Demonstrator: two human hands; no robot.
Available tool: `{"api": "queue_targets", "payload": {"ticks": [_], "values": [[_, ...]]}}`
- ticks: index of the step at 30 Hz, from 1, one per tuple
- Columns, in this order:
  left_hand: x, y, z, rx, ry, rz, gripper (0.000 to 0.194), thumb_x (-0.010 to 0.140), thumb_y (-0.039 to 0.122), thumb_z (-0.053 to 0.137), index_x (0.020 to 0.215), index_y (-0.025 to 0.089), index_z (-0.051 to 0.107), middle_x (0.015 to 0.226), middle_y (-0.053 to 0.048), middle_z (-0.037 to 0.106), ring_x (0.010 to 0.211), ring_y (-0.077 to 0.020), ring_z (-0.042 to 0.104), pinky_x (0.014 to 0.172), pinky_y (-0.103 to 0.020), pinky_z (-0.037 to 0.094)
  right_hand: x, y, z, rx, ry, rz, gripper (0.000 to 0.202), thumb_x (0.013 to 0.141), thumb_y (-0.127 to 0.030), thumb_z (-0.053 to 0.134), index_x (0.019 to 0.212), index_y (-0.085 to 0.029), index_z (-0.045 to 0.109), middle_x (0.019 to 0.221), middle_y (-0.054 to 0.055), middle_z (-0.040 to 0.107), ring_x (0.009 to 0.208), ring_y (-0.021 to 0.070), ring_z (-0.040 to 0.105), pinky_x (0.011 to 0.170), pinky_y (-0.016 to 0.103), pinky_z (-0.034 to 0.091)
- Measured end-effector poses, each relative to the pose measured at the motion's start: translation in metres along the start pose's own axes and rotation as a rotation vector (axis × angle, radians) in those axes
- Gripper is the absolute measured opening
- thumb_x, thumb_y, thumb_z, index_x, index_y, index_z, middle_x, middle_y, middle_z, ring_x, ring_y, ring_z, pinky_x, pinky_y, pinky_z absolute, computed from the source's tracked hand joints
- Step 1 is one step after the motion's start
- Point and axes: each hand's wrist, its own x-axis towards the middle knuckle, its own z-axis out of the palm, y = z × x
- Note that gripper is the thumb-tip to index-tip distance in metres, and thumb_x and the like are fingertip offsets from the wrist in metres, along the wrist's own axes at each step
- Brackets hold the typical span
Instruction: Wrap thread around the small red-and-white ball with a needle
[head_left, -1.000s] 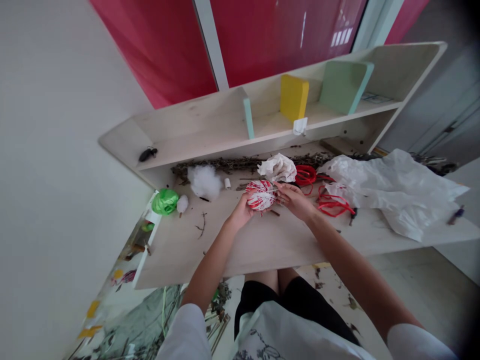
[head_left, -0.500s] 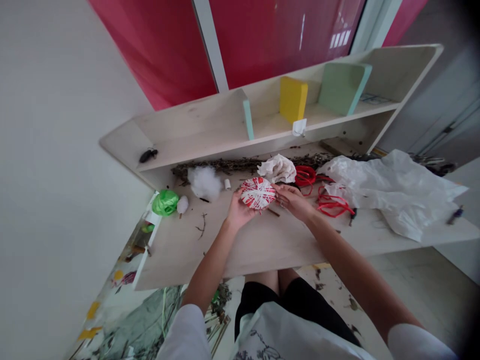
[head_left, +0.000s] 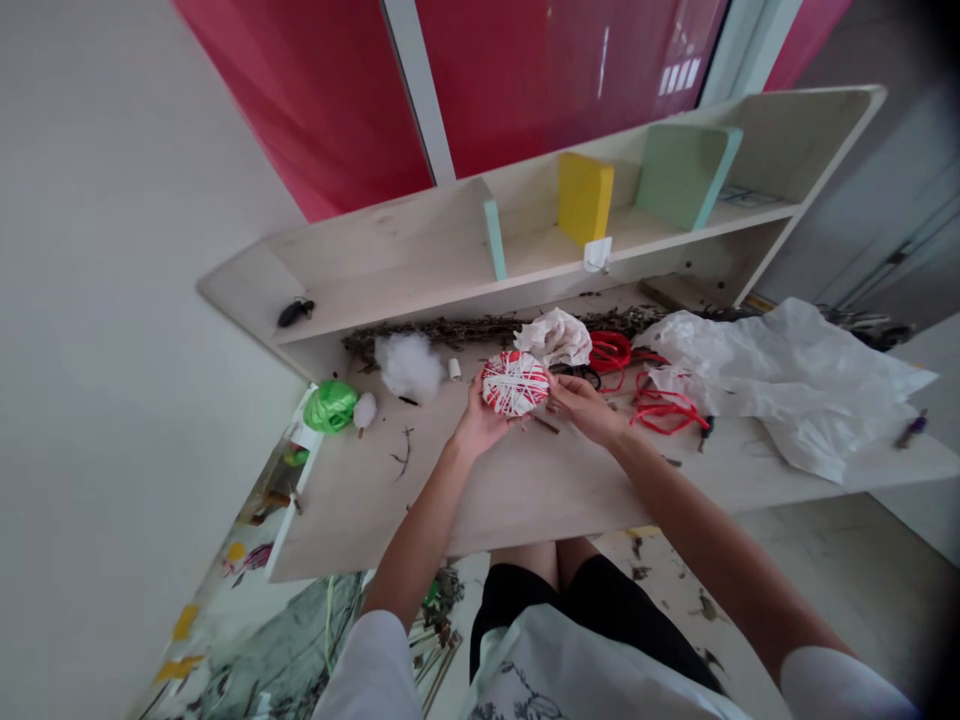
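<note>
A round bundle (head_left: 515, 383), red with white strands wound across it, is held above the desk between my two hands. My left hand (head_left: 480, 422) cups it from the left and below, fingers curled round its edge. On the other side my right hand (head_left: 583, 405) grips its right edge with thumb and fingers close together. Crumpled white paper (head_left: 555, 337) lies just behind the bundle. Red cord (head_left: 666, 408) is coiled to the right of my right hand, and a short stick (head_left: 546, 424) lies beneath the hands.
White stuffing (head_left: 409, 366), a small white roll (head_left: 454, 369) and a green ball of ribbon (head_left: 330, 406) sit at the left. A white plastic sheet (head_left: 795, 385) covers the right side. Dry twigs (head_left: 465, 330) line the back, beneath a shelf (head_left: 420, 290) with dividers.
The bundle has tilted slightly and moved a little up in my hands. My right hand has shifted slightly left, uncovering more of a dark, looped object behind it.
</note>
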Motion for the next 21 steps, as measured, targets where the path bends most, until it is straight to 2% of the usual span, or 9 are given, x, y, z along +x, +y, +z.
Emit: {"api": "queue_targets", "payload": {"ticks": [4,7,9,11,15,18,21], "values": [[0.006,-0.005,-0.003,0.234,0.193,0.292,0.033,0.079,0.046,0.062,0.104,0.024,0.065,0.102,-0.002,0.069,0.083,-0.0138,0.063,0.069,-0.022,0.05,0.0,-0.002,0.0,0.012,0.03,0.007,0.045,0.071,-0.057,0.069,0.059,-0.019,0.048,0.054,-0.005,0.038,0.05,0.0074,0.03,0.052,0.024,0.029],[0.009,-0.007,-0.007,0.409,0.269,0.437,0.035,0.074,0.046,0.068,0.097,0.02,0.067,0.095,-0.003,0.069,0.078,-0.0116,0.062,0.067,-0.02,0.048,-0.001,-0.003,0.001,-0.025,-0.004,0.014,0.043,0.072,-0.055,0.069,0.059,-0.019,0.049,0.055,-0.005,0.039,0.051,0.0077,0.031,0.053,0.025,0.03],[0.01,-0.009,-0.009,0.439,0.295,0.431,0.037,0.073,0.048,0.068,0.096,0.019,0.068,0.092,-0.003,0.069,0.076,-0.0121,0.062,0.066,-0.02,0.048,-0.002,-0.002,0.003,-0.043,-0.023,0.027,0.043,0.072,-0.054,0.069,0.059,-0.019,0.05,0.055,-0.005,0.04,0.051,0.0078,0.032,0.053,0.025,0.03],[0.012,-0.013,-0.009,0.404,0.299,0.349,0.04,0.074,0.052,0.065,0.097,0.019,0.067,0.092,-0.004,0.069,0.077,-0.0144,0.063,0.064,-0.022,0.049,-0.002,0.0,0.003,-0.05,-0.05,0.042,0.043,0.072,-0.054,0.07,0.058,-0.019,0.05,0.054,-0.005,0.041,0.051,0.0077,0.032,0.052,0.025,0.029],[0.011,-0.02,-0.005,0.349,0.156,0.247,0.05,0.074,0.058,0.062,0.105,0.019,0.065,0.103,-0.007,0.069,0.088,-0.0195,0.065,0.069,-0.027,0.051,-0.003,0.002,0.001,-0.045,-0.145,0.068,0.038,0.077,-0.05,0.067,0.061,-0.018,0.052,0.053,-0.005,0.04,0.048,0.0076,0.031,0.047,0.025,0.024],[0.007,-0.022,0.0,0.387,0.098,0.288,0.05,0.067,0.044,0.075,0.11,0.019,0.063,0.108,-0.008,0.068,0.096,-0.0196,0.063,0.076,-0.026,0.051,-0.003,0.002,0.001,-0.047,-0.183,0.081,0.037,0.077,-0.049,0.067,0.063,-0.018,0.053,0.053,-0.004,0.04,0.048,0.0083,0.033,0.047,0.025,0.025],[0.003,-0.021,0.006,0.367,0.139,0.275,0.047,0.067,0.034,0.076,0.11,0.02,0.063,0.102,-0.006,0.069,0.085,-0.0165,0.065,0.072,-0.024,0.051,-0.004,0.001,0.003,-0.065,-0.173,0.087,0.036,0.076,-0.049,0.068,0.065,-0.018,0.055,0.054,-0.004,0.042,0.05,0.0083,0.035,0.047,0.024,0.026]]}}
